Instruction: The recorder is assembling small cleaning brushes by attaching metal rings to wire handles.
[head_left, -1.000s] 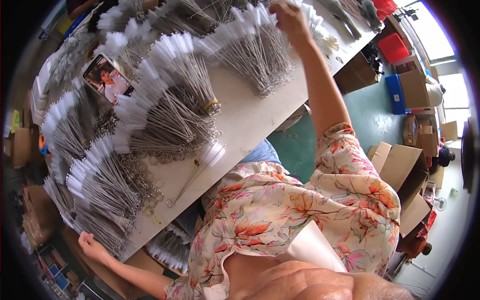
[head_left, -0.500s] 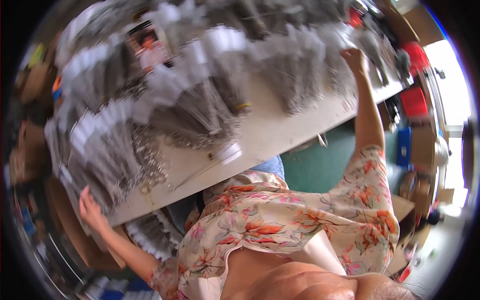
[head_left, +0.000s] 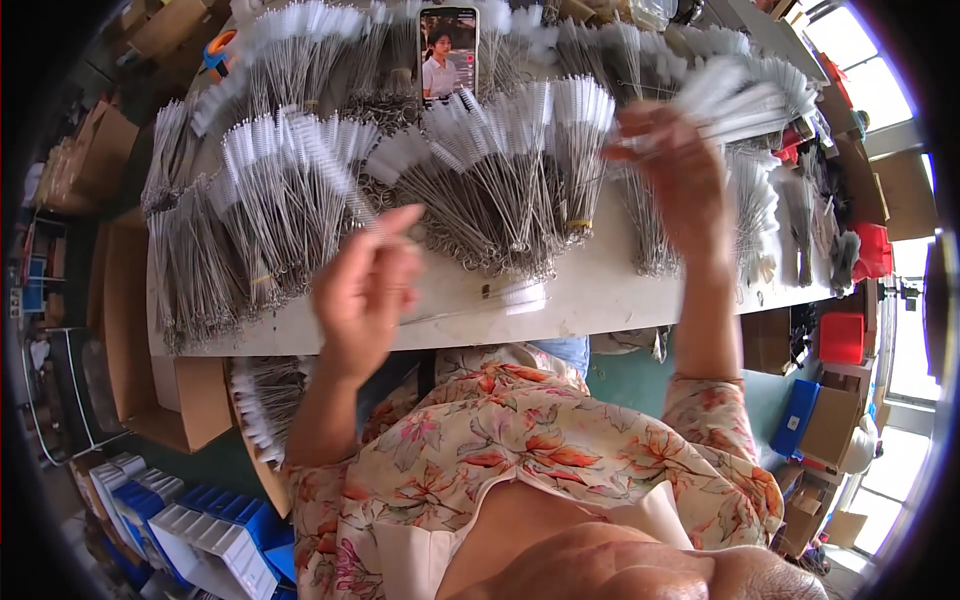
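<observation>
My left hand (head_left: 362, 295) is above the table's front edge, fingers curled and blurred. A thin wire brush (head_left: 335, 170) with white bristles slants up-left from its fingertips, seemingly pinched there. My right hand (head_left: 680, 180) is raised over the right side of the table, closed and smeared by motion. From it a bunch of white-bristled brushes (head_left: 735, 100) fans out to the right, blurred. Below and around both hands lie bundles of similar brushes, with bare wire stems and looped ends: a left bundle (head_left: 290, 180) and a middle bundle (head_left: 510, 160).
A phone (head_left: 449, 60) showing a video stands among the brushes at the back. An orange and blue tape roll (head_left: 219, 52) lies far left. Beside the table are an open cardboard box (head_left: 195, 400), blue and white bins (head_left: 205, 530) and a red container (head_left: 842, 338).
My left hand has moved right and inward from the table's left corner, now with a brush at its fingers. My right hand has come left and nearer, with a bunch of brushes. The view has turned.
</observation>
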